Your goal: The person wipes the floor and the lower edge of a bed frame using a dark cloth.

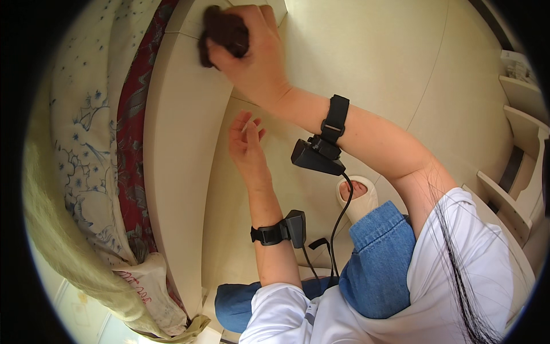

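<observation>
My right hand (262, 56) grips a crumpled dark brown cloth (225, 34) at the top of the view. The cloth lies against the pale side panel of a bed (180, 107), close to a seam between two panel sections. Motion blurs the cloth slightly, and its underside is hidden. Lower down, my left hand (248, 137) hangs in the air beside the panel, fingers loosely curled and apart. Nothing can be made out in it.
Patterned bedding (86, 150) and a dark red floral fabric (135, 129) line the panel at left. A white cloth bag with red writing (150, 284) lies lower left. White shelving (511, 189) stands at right. Cables run from black wrist-strapped devices (318, 155) over the tiled floor (365, 64).
</observation>
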{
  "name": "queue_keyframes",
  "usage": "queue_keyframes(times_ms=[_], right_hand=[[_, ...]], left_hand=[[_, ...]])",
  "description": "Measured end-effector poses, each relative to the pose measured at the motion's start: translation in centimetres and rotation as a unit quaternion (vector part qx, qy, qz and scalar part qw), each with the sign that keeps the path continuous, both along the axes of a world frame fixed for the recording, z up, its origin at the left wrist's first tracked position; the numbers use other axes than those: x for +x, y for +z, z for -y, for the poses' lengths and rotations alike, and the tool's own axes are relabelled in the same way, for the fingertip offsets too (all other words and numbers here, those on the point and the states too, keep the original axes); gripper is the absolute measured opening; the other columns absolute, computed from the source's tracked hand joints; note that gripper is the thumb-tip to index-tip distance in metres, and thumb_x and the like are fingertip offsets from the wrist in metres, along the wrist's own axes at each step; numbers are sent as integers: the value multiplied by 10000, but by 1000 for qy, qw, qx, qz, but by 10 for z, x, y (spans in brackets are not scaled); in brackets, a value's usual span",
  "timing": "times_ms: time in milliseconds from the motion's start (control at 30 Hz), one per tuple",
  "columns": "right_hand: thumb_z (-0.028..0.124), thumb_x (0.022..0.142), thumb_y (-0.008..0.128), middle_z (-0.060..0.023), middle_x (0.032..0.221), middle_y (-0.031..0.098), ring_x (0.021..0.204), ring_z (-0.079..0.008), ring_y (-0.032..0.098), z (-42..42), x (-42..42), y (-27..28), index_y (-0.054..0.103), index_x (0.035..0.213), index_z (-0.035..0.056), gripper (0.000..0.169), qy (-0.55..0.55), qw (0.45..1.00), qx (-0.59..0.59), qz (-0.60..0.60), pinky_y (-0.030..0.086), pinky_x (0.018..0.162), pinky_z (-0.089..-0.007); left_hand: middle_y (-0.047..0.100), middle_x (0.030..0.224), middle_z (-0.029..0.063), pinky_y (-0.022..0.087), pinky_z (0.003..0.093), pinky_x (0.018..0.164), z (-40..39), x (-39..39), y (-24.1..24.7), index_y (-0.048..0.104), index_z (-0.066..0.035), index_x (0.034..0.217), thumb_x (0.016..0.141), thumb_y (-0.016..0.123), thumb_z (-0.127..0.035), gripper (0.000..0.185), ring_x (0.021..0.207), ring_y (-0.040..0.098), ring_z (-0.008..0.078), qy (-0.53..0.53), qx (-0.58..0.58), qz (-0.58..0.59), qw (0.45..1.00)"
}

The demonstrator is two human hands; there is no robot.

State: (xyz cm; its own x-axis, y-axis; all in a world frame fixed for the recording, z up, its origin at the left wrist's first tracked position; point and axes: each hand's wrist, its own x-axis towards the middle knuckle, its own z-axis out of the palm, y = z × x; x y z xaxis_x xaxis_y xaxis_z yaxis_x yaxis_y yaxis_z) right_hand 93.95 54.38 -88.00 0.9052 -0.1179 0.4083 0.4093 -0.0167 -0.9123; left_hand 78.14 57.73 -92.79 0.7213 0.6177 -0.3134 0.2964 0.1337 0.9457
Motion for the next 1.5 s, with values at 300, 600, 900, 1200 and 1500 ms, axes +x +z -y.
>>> queue_keyframes(times_ms=[300, 600, 900, 1200, 1500], right_hand=[[129, 613, 776, -97, 1055, 516, 1008, -317, 524, 8, 0, 16, 677, 1009, 190, 412, 31, 990, -28, 133, 500, 791, -425], [139, 601, 769, -102, 1080, 519, 1019, -317, 524, 18, 10, -2, 675, 1037, 194, 449, 57, 989, -60, 123, 502, 801, -411], [290, 776, 731, -194, 1139, 524, 1020, -381, 552, 30, 53, -129, 598, 1169, 85, 463, -36, 961, -226, -158, 482, 878, -433], [416, 751, 699, -263, 1159, 543, 1018, -434, 587, 21, 11, -156, 502, 1239, -9, 677, 56, 916, -273, -287, 506, 856, -494], [269, 773, 792, -153, 1067, 635, 963, -216, 626, 9, -13, -106, 529, 1161, -43, 563, 199, 937, -58, -282, 524, 814, -325]], left_hand=[[474, 1391, 167, 455, 361, 977, 14, 44, 75, 280, -14, 1497, 1018, 450, -156, 528, 1203, 530, 234, -66, 278, 155, 946], [456, 1395, 199, 469, 334, 951, 12, 67, 79, 268, -1, 1503, 980, 365, -62, 536, 1233, 511, 264, -118, 277, 146, 942], [415, 1442, 198, 453, 426, 1020, 12, 51, -5, 278, -17, 1490, 1005, 460, -177, 543, 1277, 492, 315, -57, -163, 32, 984], [274, 1499, 205, 414, 526, 1078, -2, 30, -59, 248, -47, 1474, 1012, 464, -201, 532, 1324, 402, 410, 90, -476, 102, 869], [462, 1302, 113, 448, 483, 1003, -19, 61, -42, 415, -43, 1364, 998, 492, -173, 396, 1164, 474, 287, 163, -417, 152, 881]])
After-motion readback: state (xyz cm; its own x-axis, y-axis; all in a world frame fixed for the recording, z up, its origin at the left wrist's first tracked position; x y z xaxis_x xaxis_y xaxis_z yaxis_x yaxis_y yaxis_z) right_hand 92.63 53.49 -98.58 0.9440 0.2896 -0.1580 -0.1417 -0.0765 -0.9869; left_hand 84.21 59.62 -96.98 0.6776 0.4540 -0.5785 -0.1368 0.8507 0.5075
